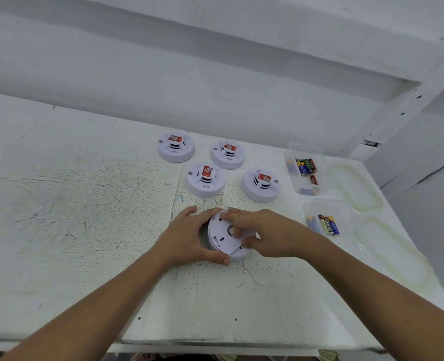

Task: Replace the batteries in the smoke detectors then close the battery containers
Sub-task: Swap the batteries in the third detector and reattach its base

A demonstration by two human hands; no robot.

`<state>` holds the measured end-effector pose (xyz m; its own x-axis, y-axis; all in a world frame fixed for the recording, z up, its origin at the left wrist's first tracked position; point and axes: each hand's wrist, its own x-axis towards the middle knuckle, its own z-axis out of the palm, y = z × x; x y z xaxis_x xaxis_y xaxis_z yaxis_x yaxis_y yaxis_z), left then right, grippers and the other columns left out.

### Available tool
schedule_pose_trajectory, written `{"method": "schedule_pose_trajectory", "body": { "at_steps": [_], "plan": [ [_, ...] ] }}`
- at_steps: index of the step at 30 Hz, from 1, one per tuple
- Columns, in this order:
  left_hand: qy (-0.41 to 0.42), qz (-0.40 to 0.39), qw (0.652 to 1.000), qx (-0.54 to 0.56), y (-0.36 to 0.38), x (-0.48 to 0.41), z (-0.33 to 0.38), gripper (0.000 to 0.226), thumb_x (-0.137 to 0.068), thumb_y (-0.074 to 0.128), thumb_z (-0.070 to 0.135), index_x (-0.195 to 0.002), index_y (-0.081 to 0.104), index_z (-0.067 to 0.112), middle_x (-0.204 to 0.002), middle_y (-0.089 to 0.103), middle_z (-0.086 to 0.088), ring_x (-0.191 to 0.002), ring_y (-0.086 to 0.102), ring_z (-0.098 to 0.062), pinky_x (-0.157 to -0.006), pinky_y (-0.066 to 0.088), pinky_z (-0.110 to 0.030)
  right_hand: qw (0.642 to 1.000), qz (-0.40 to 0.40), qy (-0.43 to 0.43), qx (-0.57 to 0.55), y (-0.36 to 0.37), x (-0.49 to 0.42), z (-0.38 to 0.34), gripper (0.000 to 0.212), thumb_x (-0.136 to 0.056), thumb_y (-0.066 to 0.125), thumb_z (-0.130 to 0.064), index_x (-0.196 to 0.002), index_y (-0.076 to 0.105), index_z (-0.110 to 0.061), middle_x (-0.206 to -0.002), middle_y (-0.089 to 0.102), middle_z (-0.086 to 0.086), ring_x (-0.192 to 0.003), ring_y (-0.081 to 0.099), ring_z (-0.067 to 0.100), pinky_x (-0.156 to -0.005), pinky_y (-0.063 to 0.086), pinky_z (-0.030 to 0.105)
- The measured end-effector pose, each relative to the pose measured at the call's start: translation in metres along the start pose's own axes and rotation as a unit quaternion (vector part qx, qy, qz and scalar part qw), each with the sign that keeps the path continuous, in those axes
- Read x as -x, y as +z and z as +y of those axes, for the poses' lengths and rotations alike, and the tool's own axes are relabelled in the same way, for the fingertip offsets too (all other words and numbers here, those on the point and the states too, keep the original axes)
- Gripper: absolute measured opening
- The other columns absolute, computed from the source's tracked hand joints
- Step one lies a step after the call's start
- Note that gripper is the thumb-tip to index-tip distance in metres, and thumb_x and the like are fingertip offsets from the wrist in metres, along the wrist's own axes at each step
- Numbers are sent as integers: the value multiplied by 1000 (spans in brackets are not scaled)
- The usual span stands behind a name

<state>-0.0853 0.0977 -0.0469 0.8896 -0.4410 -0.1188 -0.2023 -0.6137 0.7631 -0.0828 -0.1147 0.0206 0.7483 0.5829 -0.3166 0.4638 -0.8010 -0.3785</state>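
Note:
A white smoke detector lies back side up on the table near me. My left hand grips its left rim, thumb at the near edge and fingers round the far side. My right hand rests on top of it, with fingers curled over the back plate and a fingertip at its round centre opening. Several more white smoke detectors stand face up behind it, each with a red label on top, such as the one straight behind and another to its right.
Two clear plastic tubs hold batteries at the right: a far tub and a near tub. Their two lids lie further right near the table's edge. A white wall rises behind the white table.

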Motion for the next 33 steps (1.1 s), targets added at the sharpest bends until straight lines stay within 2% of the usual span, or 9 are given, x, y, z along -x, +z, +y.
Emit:
{"method": "schedule_pose_trajectory", "body": {
  "at_steps": [2, 4, 9, 13, 15, 19, 24, 28, 33],
  "plan": [
    [5, -1, 1000, 0, 0, 0, 0, 113, -39, 74, 74, -140, 29, 48, -120, 28, 48, -140, 13, -12, -109, 21, -29, 1000, -2, -4, 0, 1, -1, 1, 17, -86, 57, -8, -102, 59, -14, -151, 35, -13, -131, 44, 21, -100, 43, 42],
    [4, 0, 1000, 2, 0, -1, -1, 114, -38, 75, 73, -140, 29, 48, -118, 25, 51, -141, 13, -13, -109, 21, -30, 1000, -2, -9, 1, 2, -1, 3, 25, -86, 56, -9, -111, 59, -13, -152, 34, -12, -131, 44, 20, -99, 43, 42],
    [-4, 4, 1000, -2, 2, -2, -3, 119, -34, 73, 78, -140, 28, 47, -129, 33, 41, -142, 13, -15, -112, 23, -35, 1000, 7, -15, -1, 5, -1, 5, 41, -87, 54, -15, -128, 52, -15, -152, 34, -11, -135, 40, 17, -100, 43, 42],
    [-7, 2, 1000, -1, 1, -1, -1, 120, -33, 72, 77, -141, 28, 46, -122, 27, 47, -142, 13, -14, -110, 23, -33, 1000, 8, -15, -6, 5, -2, 4, 46, -88, 58, -24, -132, 49, -18, -151, 35, -12, -130, 44, 22, -98, 44, 43],
    [-6, 2, 1000, -2, 1, -1, -1, 121, -33, 71, 78, -141, 28, 46, -125, 29, 44, -142, 13, -14, -111, 23, -33, 1000, 11, -15, -10, 5, -3, 4, 49, -87, 60, -29, -134, 48, -19, -151, 36, -12, -130, 45, 21, -98, 44, 43],
    [-13, 0, 1000, 2, 0, -1, 0, 122, -32, 71, 78, -141, 28, 47, -124, 27, 44, -142, 12, -13, -110, 25, -35, 1000, 14, -12, -20, 4, -3, 2, 62, -88, 61, -29, -145, 35, -27, -149, 39, -9, -130, 45, 18, -100, 43, 39],
    [-4, -1, 1000, 4, 0, -1, 2, 119, -37, 77, 71, -141, 28, 46, -119, 24, 50, -142, 12, -13, -110, 21, -31, 999, 16, -19, -20, 1, -2, -1, 59, -90, 59, -22, -145, 36, -23, -152, 34, -8, -126, 48, 16, -100, 42, 35],
    [-2, -1, 1000, 4, -1, 0, 3, 117, -38, 79, 69, -141, 28, 47, -117, 23, 52, -141, 12, -11, -109, 21, -29, 998, 19, -56, -22, 3, 0, 2, 40, -89, 60, -17, -128, 52, -19, -151, 35, -9, -134, 39, 16, -101, 41, 38],
    [-2, -6, 1000, 0, -1, -2, 2, 117, -34, 72, 76, -139, 27, 50, -117, 22, 53, -136, 11, -5, -110, 23, -32, 996, 16, -73, -51, 4, -1, 4, 44, -89, 60, -13, -131, 54, -25, -153, 32, -8, -142, 26, 8, -111, 34, 33]
  ]
}}
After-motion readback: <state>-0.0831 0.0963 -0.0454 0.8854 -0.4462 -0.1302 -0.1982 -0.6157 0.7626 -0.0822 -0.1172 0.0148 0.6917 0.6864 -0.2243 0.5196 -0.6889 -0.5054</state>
